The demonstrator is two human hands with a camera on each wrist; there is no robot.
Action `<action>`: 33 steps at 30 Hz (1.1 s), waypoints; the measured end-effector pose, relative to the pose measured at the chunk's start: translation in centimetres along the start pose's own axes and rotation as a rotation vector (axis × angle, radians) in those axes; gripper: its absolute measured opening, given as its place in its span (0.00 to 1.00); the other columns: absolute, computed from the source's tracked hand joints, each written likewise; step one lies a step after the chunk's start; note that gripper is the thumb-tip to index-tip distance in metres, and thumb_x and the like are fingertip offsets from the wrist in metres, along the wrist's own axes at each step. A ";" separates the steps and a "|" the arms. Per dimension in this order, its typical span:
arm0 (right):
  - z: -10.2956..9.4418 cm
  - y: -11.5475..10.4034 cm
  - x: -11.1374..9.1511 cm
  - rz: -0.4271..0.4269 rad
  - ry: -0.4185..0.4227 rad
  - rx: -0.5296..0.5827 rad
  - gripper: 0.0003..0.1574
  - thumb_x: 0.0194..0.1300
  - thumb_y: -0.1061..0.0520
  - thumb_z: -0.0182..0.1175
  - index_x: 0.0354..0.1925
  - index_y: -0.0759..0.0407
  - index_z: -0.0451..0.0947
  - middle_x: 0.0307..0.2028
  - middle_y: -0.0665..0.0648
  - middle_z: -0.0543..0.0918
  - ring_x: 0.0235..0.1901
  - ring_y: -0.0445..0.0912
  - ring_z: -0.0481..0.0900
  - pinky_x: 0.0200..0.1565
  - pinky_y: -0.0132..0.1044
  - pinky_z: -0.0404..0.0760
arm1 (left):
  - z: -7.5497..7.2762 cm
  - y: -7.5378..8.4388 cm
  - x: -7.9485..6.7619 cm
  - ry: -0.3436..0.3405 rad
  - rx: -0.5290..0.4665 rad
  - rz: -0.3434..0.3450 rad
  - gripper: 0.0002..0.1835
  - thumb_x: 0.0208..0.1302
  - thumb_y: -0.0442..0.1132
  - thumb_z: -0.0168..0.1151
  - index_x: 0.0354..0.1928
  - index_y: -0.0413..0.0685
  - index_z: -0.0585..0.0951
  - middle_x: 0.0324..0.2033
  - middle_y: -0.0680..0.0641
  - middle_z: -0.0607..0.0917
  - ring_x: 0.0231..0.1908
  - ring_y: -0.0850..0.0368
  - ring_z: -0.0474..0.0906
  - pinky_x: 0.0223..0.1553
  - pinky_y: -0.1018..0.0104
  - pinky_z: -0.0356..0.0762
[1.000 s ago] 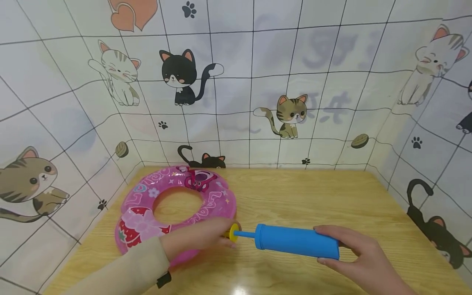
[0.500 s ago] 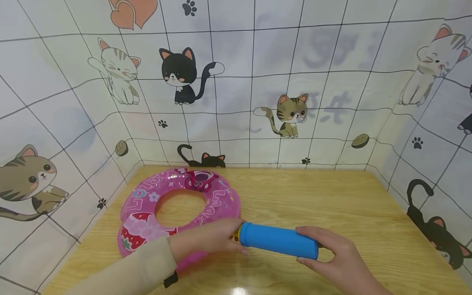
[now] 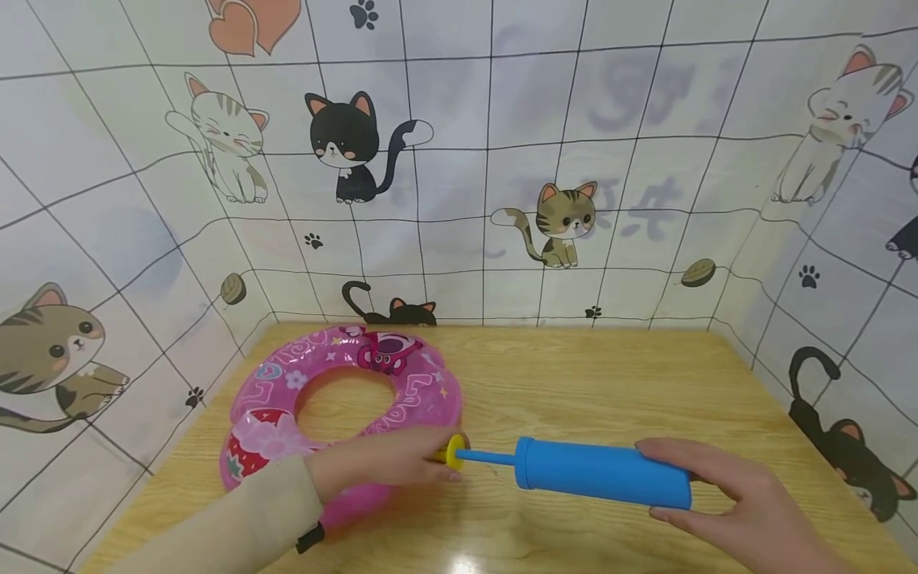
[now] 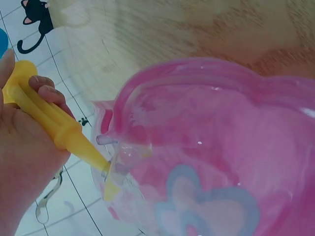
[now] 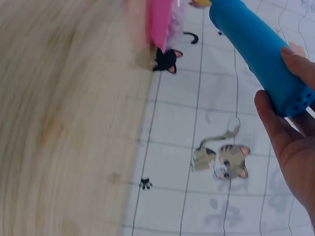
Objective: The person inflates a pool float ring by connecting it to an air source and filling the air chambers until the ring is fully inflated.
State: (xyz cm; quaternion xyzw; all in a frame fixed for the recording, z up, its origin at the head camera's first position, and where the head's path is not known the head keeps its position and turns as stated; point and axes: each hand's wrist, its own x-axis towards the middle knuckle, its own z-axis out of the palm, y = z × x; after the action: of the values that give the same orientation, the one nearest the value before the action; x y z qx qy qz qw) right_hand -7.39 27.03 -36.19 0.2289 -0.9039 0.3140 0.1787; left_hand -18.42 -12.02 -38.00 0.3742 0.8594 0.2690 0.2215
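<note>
Pump [image 3: 602, 472] moved rightward above table [image 3: 588, 383]; gridded wall [image 3: 452, 183] perhaps lettered.

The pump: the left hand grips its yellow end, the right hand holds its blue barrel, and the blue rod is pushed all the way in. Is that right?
Not quite: the rod isn't pushed all the way in. The head view shows it bare between yellow end and barrel. The left hand and right hand are as you say.
</note>
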 end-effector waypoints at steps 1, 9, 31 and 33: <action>-0.4 0.3 -0.3 0.006 -0.002 -0.010 0.45 0.40 0.55 0.80 0.59 0.44 0.77 0.53 0.44 0.80 0.51 0.30 0.74 0.38 0.32 0.81 | -0.1 -0.1 -0.1 -0.003 -0.003 0.000 0.13 0.69 0.46 0.60 0.51 0.55 0.73 0.30 0.58 0.73 0.33 0.65 0.72 0.38 0.70 0.73; -3.1 1.9 -1.5 0.093 -0.088 -0.168 0.42 0.42 0.48 0.79 0.59 0.40 0.77 0.52 0.43 0.80 0.48 0.34 0.77 0.34 0.32 0.79 | -0.9 -1.3 -0.8 0.002 0.010 0.004 0.13 0.69 0.48 0.60 0.51 0.57 0.73 0.29 0.59 0.73 0.32 0.65 0.72 0.38 0.69 0.73; 3.1 -2.6 1.3 -0.048 0.042 -0.008 0.44 0.39 0.55 0.81 0.58 0.41 0.78 0.51 0.46 0.82 0.48 0.41 0.80 0.38 0.35 0.82 | -0.4 0.6 0.7 0.032 0.103 0.057 0.18 0.66 0.46 0.63 0.52 0.44 0.78 0.33 0.60 0.78 0.33 0.66 0.73 0.42 0.73 0.75; 3.7 -2.9 1.7 -0.061 0.049 0.004 0.44 0.39 0.56 0.81 0.57 0.41 0.78 0.51 0.46 0.82 0.48 0.43 0.80 0.38 0.35 0.82 | -0.3 0.8 0.9 0.036 0.119 0.070 0.17 0.65 0.45 0.64 0.50 0.44 0.78 0.32 0.59 0.78 0.32 0.67 0.73 0.40 0.73 0.75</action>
State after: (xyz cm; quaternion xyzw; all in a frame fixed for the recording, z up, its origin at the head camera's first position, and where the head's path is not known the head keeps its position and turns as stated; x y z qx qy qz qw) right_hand -7.97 22.10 -36.69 0.2490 -0.8912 0.3158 0.2098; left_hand -18.79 -10.97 -37.43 0.4115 0.8641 0.2319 0.1738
